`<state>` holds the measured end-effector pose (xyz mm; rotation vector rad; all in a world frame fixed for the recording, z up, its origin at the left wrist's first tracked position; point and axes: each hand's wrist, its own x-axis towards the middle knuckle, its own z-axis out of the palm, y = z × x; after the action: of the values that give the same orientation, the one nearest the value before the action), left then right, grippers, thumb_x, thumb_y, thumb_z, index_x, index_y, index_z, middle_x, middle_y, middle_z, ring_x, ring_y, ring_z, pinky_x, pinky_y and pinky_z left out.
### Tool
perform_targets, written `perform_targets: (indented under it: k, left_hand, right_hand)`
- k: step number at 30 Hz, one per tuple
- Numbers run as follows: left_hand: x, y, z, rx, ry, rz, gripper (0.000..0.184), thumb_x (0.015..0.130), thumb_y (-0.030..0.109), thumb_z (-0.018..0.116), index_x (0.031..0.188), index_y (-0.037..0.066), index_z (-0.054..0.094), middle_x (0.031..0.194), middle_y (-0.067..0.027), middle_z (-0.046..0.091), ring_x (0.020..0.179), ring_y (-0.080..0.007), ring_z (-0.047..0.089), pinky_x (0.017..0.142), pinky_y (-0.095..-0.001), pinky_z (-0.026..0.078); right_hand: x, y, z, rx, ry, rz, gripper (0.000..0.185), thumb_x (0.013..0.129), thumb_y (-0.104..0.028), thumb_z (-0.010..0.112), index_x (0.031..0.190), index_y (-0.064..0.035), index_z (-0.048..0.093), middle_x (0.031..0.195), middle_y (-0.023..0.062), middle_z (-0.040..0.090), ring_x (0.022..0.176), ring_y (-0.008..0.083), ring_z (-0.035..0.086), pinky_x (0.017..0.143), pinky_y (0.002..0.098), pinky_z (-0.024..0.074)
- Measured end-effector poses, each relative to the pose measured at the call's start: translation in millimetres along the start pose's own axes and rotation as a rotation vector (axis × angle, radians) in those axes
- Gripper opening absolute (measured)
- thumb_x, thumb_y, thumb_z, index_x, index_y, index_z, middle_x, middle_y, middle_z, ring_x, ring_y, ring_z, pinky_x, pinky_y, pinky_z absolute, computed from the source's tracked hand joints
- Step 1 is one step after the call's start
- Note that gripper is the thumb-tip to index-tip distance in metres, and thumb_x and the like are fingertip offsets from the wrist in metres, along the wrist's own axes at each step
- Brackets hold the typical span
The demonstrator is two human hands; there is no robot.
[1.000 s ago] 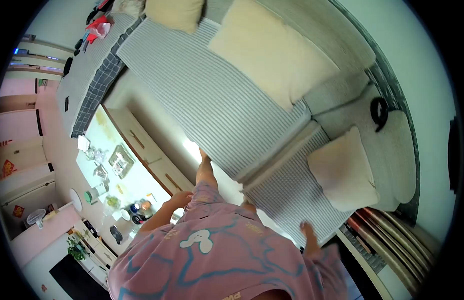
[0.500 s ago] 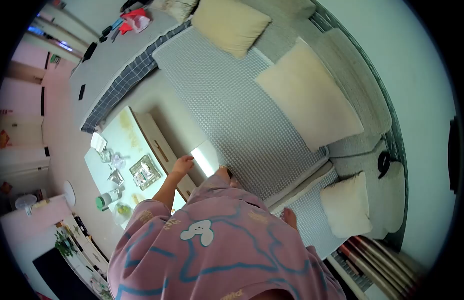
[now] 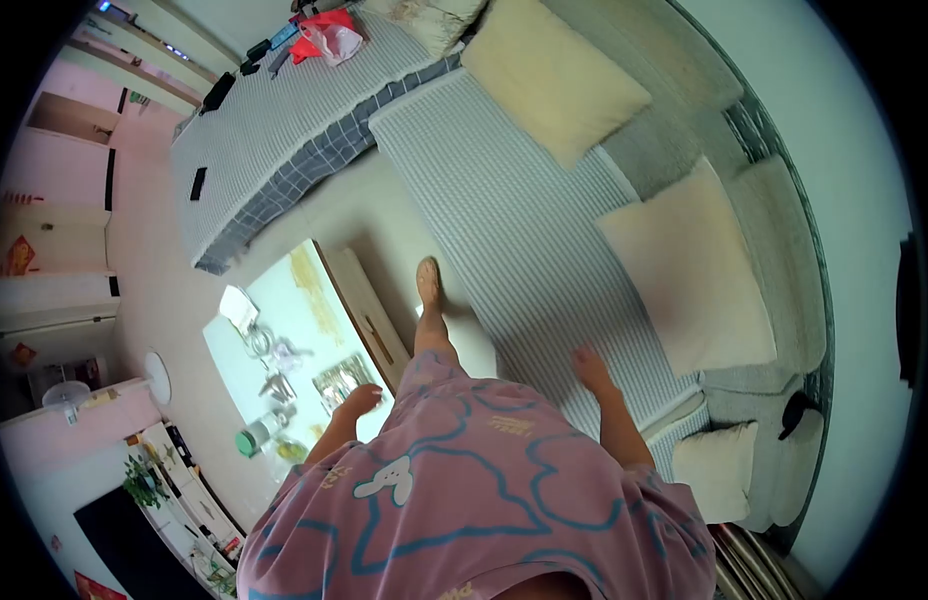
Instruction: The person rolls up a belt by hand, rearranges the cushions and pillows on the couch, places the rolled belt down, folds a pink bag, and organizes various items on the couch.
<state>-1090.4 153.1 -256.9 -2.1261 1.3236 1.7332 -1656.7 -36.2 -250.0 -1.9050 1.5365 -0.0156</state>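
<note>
My left hand [image 3: 362, 399] hangs over the near edge of the white coffee table [image 3: 274, 280], fingers apart with nothing held. Close to it on the tabletop lies a patterned tray [image 3: 341, 380]. A clear jar with a green lid [image 3: 246, 442] and a folded white card [image 3: 238, 310] are there too. My right hand [image 3: 590, 368], slightly blurred, is held out over the ribbed grey sofa cover [image 3: 524, 230]. Its fingers look loosely extended, and I see nothing in them.
My foot [image 3: 429, 280] is in the floor gap between table and sofa. Cream cushions [image 3: 694, 270] lie along the sofa. A covered daybed [image 3: 284, 130] stands ahead with a red and white bag [image 3: 329, 38] on it. At the left are a white fan [image 3: 69, 397] and cabinets.
I have stepped forward, one foot now out in front. My left hand has drawn back toward my body. My right hand has come into view, and the room has shifted in the frame.
</note>
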Motion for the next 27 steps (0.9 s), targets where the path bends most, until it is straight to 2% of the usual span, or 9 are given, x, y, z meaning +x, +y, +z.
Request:
perform_targets:
  k: [2, 4, 7, 13, 16, 18, 19, 24, 27]
  left_hand:
    - [7.8, 17.0, -54.7, -0.113, -0.068, -0.139, 0.033, 0.084, 0.023, 0.058, 0.114, 0.01, 0.065, 0.116, -0.0122, 0.064, 0.109, -0.0299, 0.059, 0.093, -0.036, 0.047]
    - [28.0, 21.5, -112.4, -0.011, 0.02, 0.05, 0.035, 0.084, 0.023, 0.058, 0.116, 0.009, 0.063, 0.106, -0.0136, 0.067, 0.098, -0.028, 0.063, 0.086, -0.0364, 0.049]
    - [58.1, 51.4, -211.3, -0.103, 0.154, 0.085, 0.035, 0.083, 0.017, 0.059, 0.115, 0.004, 0.062, 0.083, -0.0119, 0.067, 0.073, -0.0197, 0.063, 0.071, -0.0338, 0.05]
    - [96.7, 135.5, -344.8, -0.742, 0.432, -0.125, 0.034, 0.086, 0.012, 0.05, 0.117, 0.002, 0.059, 0.093, -0.0072, 0.067, 0.079, -0.0169, 0.064, 0.069, -0.0284, 0.049]
    - [119.6, 133.7, -355.5, -0.706, 0.396, -0.126, 0.033, 0.086, 0.014, 0.05, 0.115, 0.001, 0.06, 0.091, -0.0085, 0.067, 0.078, -0.0167, 0.064, 0.07, -0.0289, 0.05]
    - [137.3, 115.5, -348.6, -0.395, 0.229, 0.049, 0.033, 0.087, 0.017, 0.05, 0.114, 0.0, 0.061, 0.093, -0.0107, 0.067, 0.078, -0.0191, 0.064, 0.073, -0.0312, 0.05]
    - [140.2, 124.7, -356.8, 0.112, 0.169, 0.362, 0.034, 0.087, 0.018, 0.051, 0.114, 0.001, 0.061, 0.101, -0.0141, 0.067, 0.084, -0.0225, 0.064, 0.075, -0.0341, 0.051]
    - [165.7, 156.5, -410.6, 0.109, -0.334, -0.015, 0.036, 0.088, 0.016, 0.055, 0.123, 0.008, 0.059, 0.112, -0.0128, 0.065, 0.097, -0.023, 0.064, 0.078, -0.0371, 0.052]
    - [221.1, 148.1, -461.9, 0.138, -0.049, 0.022, 0.036, 0.087, 0.016, 0.054, 0.122, 0.008, 0.059, 0.112, -0.0116, 0.065, 0.094, -0.0216, 0.065, 0.081, -0.0345, 0.051]
  right_hand:
    - [20.8, -47.9, 10.8, 0.007, -0.036, -0.053, 0.033, 0.09, -0.024, 0.049, 0.112, -0.0027, 0.062, 0.111, 0.0203, 0.062, 0.106, 0.0372, 0.057, 0.093, 0.0427, 0.0434]
    - [51.2, -97.1, -4.2, 0.175, -0.421, 0.18, 0.035, 0.09, -0.025, 0.049, 0.114, -0.004, 0.062, 0.112, 0.0195, 0.062, 0.107, 0.0359, 0.058, 0.093, 0.0417, 0.0437]
    - [97.6, -149.3, -30.0, 0.268, -0.546, 0.26, 0.035, 0.09, -0.026, 0.049, 0.115, -0.0049, 0.061, 0.112, 0.019, 0.063, 0.106, 0.0341, 0.059, 0.091, 0.0408, 0.0451]
    - [194.2, -166.8, -57.2, 0.451, -0.112, 0.335, 0.037, 0.089, -0.025, 0.053, 0.12, -0.0041, 0.058, 0.101, 0.0137, 0.066, 0.09, 0.0223, 0.064, 0.08, 0.0337, 0.0495]
    - [233.2, -158.1, -64.4, 0.388, -0.073, 0.316, 0.038, 0.089, -0.025, 0.053, 0.119, -0.0029, 0.058, 0.102, 0.0155, 0.066, 0.094, 0.0249, 0.063, 0.084, 0.0343, 0.0484]
    - [260.8, -158.7, -66.6, 0.279, -0.073, 0.268, 0.039, 0.088, -0.025, 0.054, 0.119, -0.0022, 0.058, 0.103, 0.0169, 0.066, 0.097, 0.0268, 0.062, 0.087, 0.0349, 0.0477]
    - [277.7, -159.1, -70.1, 0.208, -0.121, 0.245, 0.04, 0.088, -0.025, 0.054, 0.12, -0.0018, 0.058, 0.107, 0.0187, 0.064, 0.101, 0.029, 0.061, 0.089, 0.0358, 0.0467]
    - [370.7, -191.8, -125.4, 0.281, -0.02, 0.279, 0.048, 0.086, -0.025, 0.057, 0.127, 0.0001, 0.051, 0.119, 0.0238, 0.058, 0.11, 0.0342, 0.057, 0.093, 0.0384, 0.0439]
    - [445.6, -195.3, -167.7, 0.223, 0.112, 0.313, 0.057, 0.085, -0.027, 0.062, 0.131, 0.0029, 0.045, 0.124, 0.0247, 0.054, 0.115, 0.0355, 0.053, 0.098, 0.0403, 0.0405]
